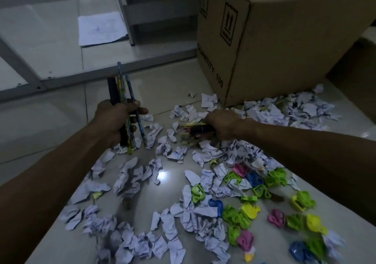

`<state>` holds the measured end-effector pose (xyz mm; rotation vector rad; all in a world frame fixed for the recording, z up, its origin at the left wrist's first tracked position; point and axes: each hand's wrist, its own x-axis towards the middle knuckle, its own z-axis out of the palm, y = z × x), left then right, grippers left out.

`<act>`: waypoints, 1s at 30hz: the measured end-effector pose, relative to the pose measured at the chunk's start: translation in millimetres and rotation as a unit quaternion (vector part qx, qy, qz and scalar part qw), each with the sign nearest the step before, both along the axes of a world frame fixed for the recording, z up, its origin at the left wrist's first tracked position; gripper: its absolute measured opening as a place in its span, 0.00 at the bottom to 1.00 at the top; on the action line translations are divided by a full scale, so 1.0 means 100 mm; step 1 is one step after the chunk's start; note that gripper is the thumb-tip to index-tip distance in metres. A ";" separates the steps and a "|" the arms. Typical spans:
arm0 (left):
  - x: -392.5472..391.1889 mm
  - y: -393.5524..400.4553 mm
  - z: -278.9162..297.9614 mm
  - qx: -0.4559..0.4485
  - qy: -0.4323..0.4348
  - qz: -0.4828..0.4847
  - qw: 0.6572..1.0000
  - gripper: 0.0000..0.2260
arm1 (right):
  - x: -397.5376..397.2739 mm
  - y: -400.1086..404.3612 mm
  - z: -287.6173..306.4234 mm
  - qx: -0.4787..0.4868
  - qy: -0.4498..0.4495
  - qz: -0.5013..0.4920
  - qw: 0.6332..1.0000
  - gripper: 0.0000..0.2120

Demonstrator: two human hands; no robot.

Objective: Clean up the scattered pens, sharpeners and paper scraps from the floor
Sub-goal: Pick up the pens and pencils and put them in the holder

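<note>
— Left hand [116, 119] wrapped round an upright bundle of pens [124, 105]; right hand [223, 124] clutching a second fistful [195, 130] low over the floor [61, 111].
— Risk?
— Loose outer pen by the left thumb, likely to slip. Both hands full, so no grip to spare.
— And the rest?
— Paper scraps [130, 174] under and between both hands; sharpeners [250, 208] nearer the body, below the right forearm.
</note>
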<state>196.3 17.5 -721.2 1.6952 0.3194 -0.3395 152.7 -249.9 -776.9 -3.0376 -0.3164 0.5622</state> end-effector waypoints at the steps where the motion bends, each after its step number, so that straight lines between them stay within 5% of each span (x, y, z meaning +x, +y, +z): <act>1: 0.00 0.00 0.01 0.003 -0.002 -0.003 1.000 0.05 | 0.00 0.00 0.02 0.021 -0.023 -0.005 1.000 0.22; 4: -0.02 0.00 0.03 0.009 -0.006 -0.012 1.000 0.04 | -0.02 -0.03 0.12 0.093 -0.107 -0.045 0.989 0.10; 9: -0.11 -0.12 0.10 0.006 -0.012 -0.035 0.999 0.04 | -0.09 -0.09 0.41 0.298 -0.107 -0.175 0.932 0.08; 14: -0.24 -0.32 0.16 -0.032 0.021 -0.059 0.998 0.05 | -0.26 -0.21 0.56 0.492 -0.086 -0.364 0.786 0.10; 20: -0.50 -0.67 0.19 -0.070 0.066 -0.128 0.987 0.03 | -0.69 -0.38 0.50 0.667 -0.008 -0.525 0.529 0.16; 26: -0.78 -1.08 0.11 -0.011 0.070 -0.260 0.963 0.05 | -1.32 -0.65 0.31 0.705 0.020 -0.544 0.455 0.05; 30: -0.87 -1.37 -0.01 0.120 0.018 -0.359 0.925 0.09 | -1.60 -0.88 0.23 0.718 -0.002 -0.581 0.383 0.04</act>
